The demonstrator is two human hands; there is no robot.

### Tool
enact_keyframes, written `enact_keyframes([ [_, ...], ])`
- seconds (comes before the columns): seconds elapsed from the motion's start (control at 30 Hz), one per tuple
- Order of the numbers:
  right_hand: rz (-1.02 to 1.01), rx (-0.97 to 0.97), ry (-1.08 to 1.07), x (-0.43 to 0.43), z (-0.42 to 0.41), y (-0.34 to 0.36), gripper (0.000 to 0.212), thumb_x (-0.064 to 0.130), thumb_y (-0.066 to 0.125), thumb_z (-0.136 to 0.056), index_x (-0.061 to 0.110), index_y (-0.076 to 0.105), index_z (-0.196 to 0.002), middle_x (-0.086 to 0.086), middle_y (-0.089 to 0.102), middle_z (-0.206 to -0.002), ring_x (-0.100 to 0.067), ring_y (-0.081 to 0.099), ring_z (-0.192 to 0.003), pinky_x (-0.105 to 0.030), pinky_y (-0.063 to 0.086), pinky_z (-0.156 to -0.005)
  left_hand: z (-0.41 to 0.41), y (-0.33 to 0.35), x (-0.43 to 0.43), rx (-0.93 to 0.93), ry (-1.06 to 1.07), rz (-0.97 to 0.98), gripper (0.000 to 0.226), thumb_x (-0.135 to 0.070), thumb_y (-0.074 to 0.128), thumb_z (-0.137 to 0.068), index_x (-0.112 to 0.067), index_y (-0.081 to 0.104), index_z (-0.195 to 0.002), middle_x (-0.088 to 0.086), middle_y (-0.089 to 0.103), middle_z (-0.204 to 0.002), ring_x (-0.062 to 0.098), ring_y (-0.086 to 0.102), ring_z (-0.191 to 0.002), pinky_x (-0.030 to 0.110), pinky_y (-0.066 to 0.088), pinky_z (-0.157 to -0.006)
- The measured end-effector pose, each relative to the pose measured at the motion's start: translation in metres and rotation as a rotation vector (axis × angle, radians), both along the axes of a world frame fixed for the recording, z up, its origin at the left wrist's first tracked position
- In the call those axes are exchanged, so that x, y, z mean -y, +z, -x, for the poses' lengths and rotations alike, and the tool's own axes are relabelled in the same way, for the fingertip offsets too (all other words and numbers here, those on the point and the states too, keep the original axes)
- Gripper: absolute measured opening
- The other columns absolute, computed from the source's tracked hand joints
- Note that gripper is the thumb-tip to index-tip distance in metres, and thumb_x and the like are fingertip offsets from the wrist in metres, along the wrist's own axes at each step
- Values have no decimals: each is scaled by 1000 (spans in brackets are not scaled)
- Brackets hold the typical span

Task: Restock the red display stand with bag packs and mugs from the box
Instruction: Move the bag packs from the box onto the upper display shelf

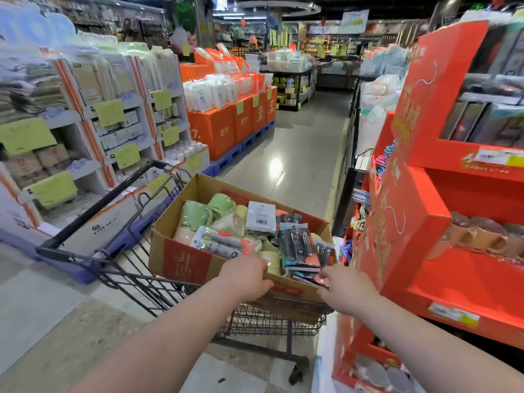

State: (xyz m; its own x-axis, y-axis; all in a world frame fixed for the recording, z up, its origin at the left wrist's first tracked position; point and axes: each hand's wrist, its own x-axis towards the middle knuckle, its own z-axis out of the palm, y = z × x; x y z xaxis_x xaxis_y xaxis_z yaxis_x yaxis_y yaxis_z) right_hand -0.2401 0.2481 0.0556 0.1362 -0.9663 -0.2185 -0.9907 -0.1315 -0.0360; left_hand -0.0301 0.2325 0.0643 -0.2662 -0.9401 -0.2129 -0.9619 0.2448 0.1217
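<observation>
A cardboard box (181, 259) sits on a wire cart (127, 268) in front of me. It holds several green and cream mugs (195, 215) on the left and dark flat bag packs (297, 245) on the right. My left hand (245, 276) grips the box's near rim, fingers curled over the edge. My right hand (344, 287) reaches over the near right corner, fingers curled at a bag pack by the rim; whether it grips the pack or the rim I cannot tell. The red display stand (425, 211) stands to the right, with brown mugs (479, 236) on its middle shelf.
Shelves of packaged goods (107, 109) line the left side of the aisle. Orange stacked boxes (226, 123) stand on a blue pallet further on. The grey aisle floor (286, 154) runs ahead between the displays. Grey lids lie in the stand's bottom shelf (380, 373).
</observation>
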Motion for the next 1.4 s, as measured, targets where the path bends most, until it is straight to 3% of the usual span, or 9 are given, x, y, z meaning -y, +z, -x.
enact_keyframes([
  [0.3, -26, -6, -66, 44, 10, -15, 40, 41, 42, -93, 26, 49, -130, -3, 54, -127, -26, 53, -116, -37, 47, -89, 4, -16, 38, -20, -50, -44, 41, -43, 51, -90, -17, 56, -122, 6, 53, -126, 25, 56, -106, 41, 52, -88],
  [0.57, -140, 42, -127, 107, 38, -41, 16, 34, 49, -88, 24, 54, -99, -1, 57, -103, -26, 56, -103, -32, 46, -76, 18, -27, 91, -29, 33, -112, 52, -41, 53, -90, -21, 44, -137, 5, 47, -135, 26, 51, -118, 42, 48, -94],
  [0.73, -211, 60, -152, 149, 61, -64, 34, 35, 47, -91, 23, 53, -122, -4, 56, -122, -28, 54, -113, -37, 47, -87, 45, -37, 132, 35, 34, -159, 49, -41, 52, -90, -21, 45, -135, 5, 49, -132, 28, 51, -117, 44, 44, -96],
  [0.8, -247, 89, -166, 164, 70, -76, 35, 34, 47, -91, 20, 53, -123, -5, 56, -123, -28, 55, -112, -37, 48, -88, 58, -46, 147, 79, 26, -195, 51, -43, 51, -90, -21, 43, -136, 5, 48, -134, 26, 51, -118, 44, 39, -98],
  [0.9, -286, 124, -155, 180, 77, -91, 19, 31, 47, -91, 19, 53, -104, -6, 59, -113, -28, 57, -105, -30, 43, -74, 72, -63, 168, 57, 59, -274, 55, -47, 52, -89, -20, 42, -136, 4, 47, -137, 25, 50, -121, 42, 43, -96],
  [1.0, -334, 168, -164, 190, 81, -104, 9, 30, 48, -90, 22, 45, -92, -6, 59, -109, -28, 57, -104, -32, 42, -75, 82, -78, 184, 3, 131, -348, 63, -49, 56, -87, -21, 38, -140, 5, 45, -140, 24, 51, -122, 41, 45, -98],
  [1.13, -405, 253, -203, 199, 83, -125, 13, 28, 49, -90, 21, 49, -101, -6, 61, -111, -29, 59, -103, -29, 40, -71, 92, -95, 197, -129, 303, -440, 68, -45, 59, -87, -16, 33, -142, 8, 50, -137, 25, 55, -117, 38, 46, -98],
  [1.27, -448, 333, -263, 204, 80, -135, 33, 32, 45, -95, 13, 46, -121, -12, 61, -118, -31, 58, -107, -29, 37, -72, 99, -103, 204, -292, 445, -506, 61, -36, 61, -89, -14, 36, -140, 7, 55, -134, 21, 55, -115, 26, 42, -89],
  [1.4, -478, 417, -356, 204, 78, -142, 46, 42, 44, -95, 10, 39, -129, -15, 60, -122, -34, 56, -111, -31, 40, -77, 102, -114, 211, -380, 582, -483, 69, -40, 62, -87, -13, 31, -142, 7, 54, -133, 22, 57, -111, 28, 43, -85],
])
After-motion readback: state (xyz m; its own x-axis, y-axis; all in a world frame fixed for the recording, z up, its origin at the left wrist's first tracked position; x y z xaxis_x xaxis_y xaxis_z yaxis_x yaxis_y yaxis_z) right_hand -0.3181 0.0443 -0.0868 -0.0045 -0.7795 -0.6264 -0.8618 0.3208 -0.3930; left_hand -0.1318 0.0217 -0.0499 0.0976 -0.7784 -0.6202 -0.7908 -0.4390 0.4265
